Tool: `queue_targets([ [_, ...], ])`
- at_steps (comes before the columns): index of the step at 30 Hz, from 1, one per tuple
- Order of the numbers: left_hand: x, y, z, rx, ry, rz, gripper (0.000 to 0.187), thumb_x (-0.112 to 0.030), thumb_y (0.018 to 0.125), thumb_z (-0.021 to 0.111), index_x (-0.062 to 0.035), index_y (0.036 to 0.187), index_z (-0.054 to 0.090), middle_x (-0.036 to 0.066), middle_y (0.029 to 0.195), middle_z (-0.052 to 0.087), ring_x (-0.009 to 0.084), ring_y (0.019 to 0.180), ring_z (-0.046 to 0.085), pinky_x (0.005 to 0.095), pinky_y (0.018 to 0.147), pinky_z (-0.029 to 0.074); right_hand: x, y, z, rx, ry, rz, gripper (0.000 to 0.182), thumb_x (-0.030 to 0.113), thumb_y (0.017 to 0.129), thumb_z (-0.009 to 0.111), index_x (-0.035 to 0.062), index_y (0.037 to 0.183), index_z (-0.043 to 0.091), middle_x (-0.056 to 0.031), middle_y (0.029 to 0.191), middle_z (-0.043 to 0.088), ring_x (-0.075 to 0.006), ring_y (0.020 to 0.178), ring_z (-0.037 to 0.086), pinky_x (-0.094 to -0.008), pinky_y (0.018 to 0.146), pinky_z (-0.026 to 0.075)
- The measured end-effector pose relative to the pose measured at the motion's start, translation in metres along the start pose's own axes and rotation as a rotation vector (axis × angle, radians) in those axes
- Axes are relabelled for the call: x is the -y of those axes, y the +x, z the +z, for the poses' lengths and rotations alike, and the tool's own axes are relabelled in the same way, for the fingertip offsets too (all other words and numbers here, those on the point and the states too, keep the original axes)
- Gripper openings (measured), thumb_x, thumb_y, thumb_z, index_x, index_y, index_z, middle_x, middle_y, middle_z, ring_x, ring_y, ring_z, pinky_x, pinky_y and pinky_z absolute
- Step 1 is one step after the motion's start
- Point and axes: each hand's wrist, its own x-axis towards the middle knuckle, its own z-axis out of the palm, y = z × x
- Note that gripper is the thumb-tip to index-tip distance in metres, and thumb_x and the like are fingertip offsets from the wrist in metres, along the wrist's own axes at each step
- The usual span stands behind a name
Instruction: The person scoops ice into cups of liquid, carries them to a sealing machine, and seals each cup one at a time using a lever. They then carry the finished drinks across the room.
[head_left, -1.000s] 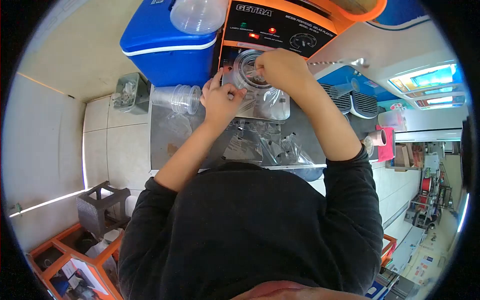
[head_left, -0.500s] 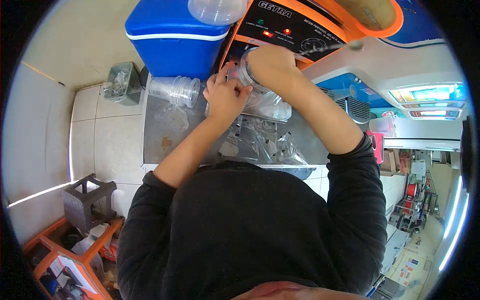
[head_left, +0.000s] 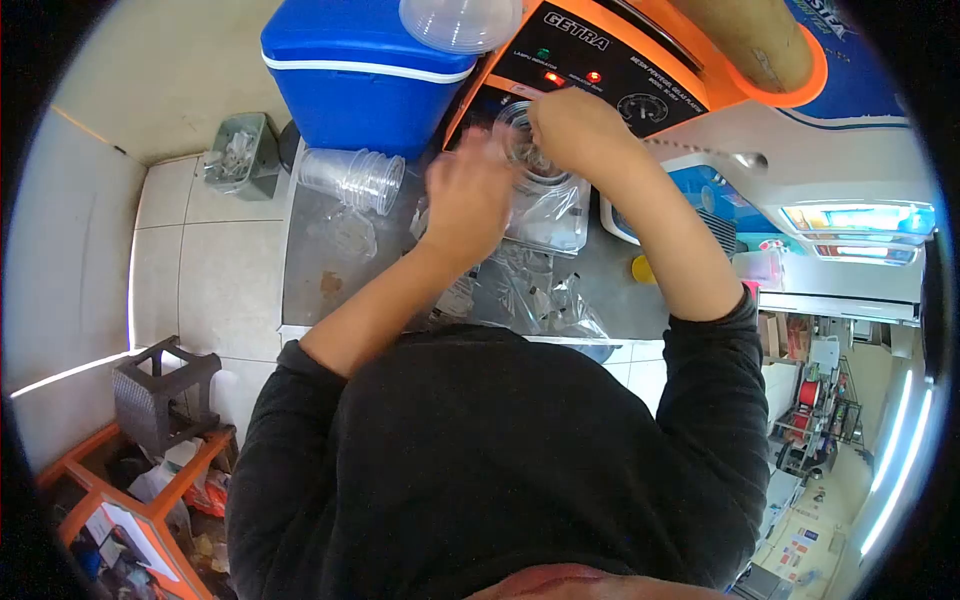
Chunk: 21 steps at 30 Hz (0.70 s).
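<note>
My right hand (head_left: pixel 578 125) is closed around a long-handled metal spoon (head_left: pixel 748 160), whose bowl sticks out to the right past my wrist. Its fingers point down over the mouth of a round clear plastic container (head_left: pixel 545 172), and my hand hides part of the rim. My left hand (head_left: pixel 470 195) is beside the container on its left, its fingers smeared by motion. Both hands are in front of an orange and black GETRA cup sealer (head_left: pixel 600 75) with red lights lit. Just below the container lies a clear plastic pack (head_left: pixel 550 225).
A blue cooler box (head_left: pixel 360 100) with a clear bowl (head_left: pixel 460 22) on top stands at the back left. Stacked clear plastic cups (head_left: pixel 352 180) lie before it. Crumpled clear wrappers (head_left: pixel 530 290) cover the front of the grey table (head_left: pixel 310 300). A yellow cap (head_left: pixel 642 268) is at right.
My left hand has come off the container's side and is moving. My right hand stays at the container's mouth, and the spoon's bowl has swung lower. The camera view has shifted slightly.
</note>
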Motion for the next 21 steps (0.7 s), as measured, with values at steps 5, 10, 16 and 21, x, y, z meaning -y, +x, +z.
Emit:
queue_targets([
  [5, 0.011, -0.021, 0.005, 0.313, -0.139, 0.438, 0.037, -0.019, 0.083, 0.050, -0.0097, 0.118, 0.053, 0.005, 0.129, 0.047, 0.0222, 0.125, 0.038, 0.0397, 0.103, 0.028, -0.005, -0.008, 0.023, 0.018, 0.055, 0.009, 0.011, 0.014, 0.070, 0.060, 0.0076, 0.078, 0.065, -0.0154, 0.078, 0.063, -0.0324, 0.077, 0.062, -0.0421, 0.066, 0.049],
  [10, 0.012, -0.023, 0.005, 0.274, -0.165, 0.417, 0.033, -0.020, 0.084, 0.049, -0.0099, 0.115, 0.056, 0.003, 0.124, 0.052, 0.0229, 0.121, 0.043, 0.0385, 0.101, 0.033, 0.007, -0.005, 0.017, 0.025, 0.002, -0.023, 0.013, 0.010, 0.069, 0.057, 0.0044, 0.077, 0.065, -0.0174, 0.076, 0.063, -0.0321, 0.075, 0.063, -0.0413, 0.064, 0.050],
  [16, 0.010, -0.022, 0.004, 0.258, -0.204, 0.375, 0.032, -0.019, 0.083, 0.050, -0.0093, 0.112, 0.057, 0.004, 0.123, 0.054, 0.0228, 0.118, 0.046, 0.0372, 0.099, 0.035, 0.014, -0.003, 0.009, 0.117, 0.027, -0.014, 0.016, 0.007, 0.070, 0.054, 0.0011, 0.080, 0.066, -0.0206, 0.080, 0.064, -0.0325, 0.078, 0.064, -0.0417, 0.064, 0.052],
  [21, 0.009, -0.022, 0.002, 0.293, -0.213, 0.348, 0.033, -0.019, 0.083, 0.051, -0.0100, 0.115, 0.055, 0.005, 0.123, 0.053, 0.0244, 0.117, 0.047, 0.0392, 0.098, 0.036, -0.004, -0.031, 0.017, 0.337, -0.112, 0.050, 0.020, 0.007, 0.074, 0.054, 0.0015, 0.088, 0.066, -0.0192, 0.092, 0.064, -0.0320, 0.085, 0.064, -0.0409, 0.067, 0.052],
])
